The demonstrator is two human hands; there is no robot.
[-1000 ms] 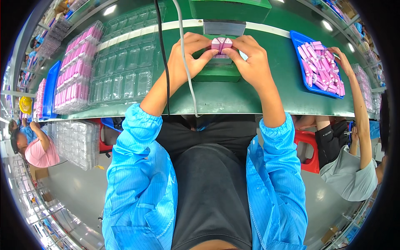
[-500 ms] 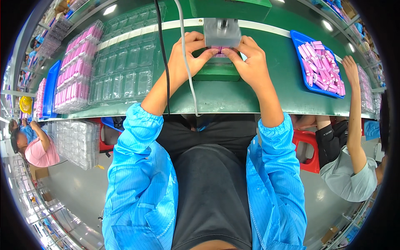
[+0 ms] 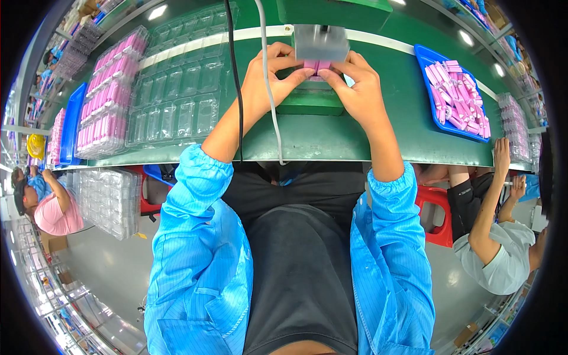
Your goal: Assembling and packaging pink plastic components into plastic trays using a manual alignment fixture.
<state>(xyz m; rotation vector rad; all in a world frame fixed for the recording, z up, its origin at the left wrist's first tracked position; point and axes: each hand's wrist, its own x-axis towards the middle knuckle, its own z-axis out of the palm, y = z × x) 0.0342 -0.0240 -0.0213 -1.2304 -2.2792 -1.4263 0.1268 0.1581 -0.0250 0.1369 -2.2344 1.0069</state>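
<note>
Left hand and right hand pinch two visible pink pieces; one grey block partly hides them.

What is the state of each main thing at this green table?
Left hand, pinching pink pieces
Right hand, also pinching them
Pink pieces, held, partly hidden
Grey block, over the pieces, blurred
Right blue tray, heaped with loose pink pieces
Left clear trays, stacked, filled
Middle-left clear trays, lying flat
Black cable, hanging
Grey cable, hanging
</note>
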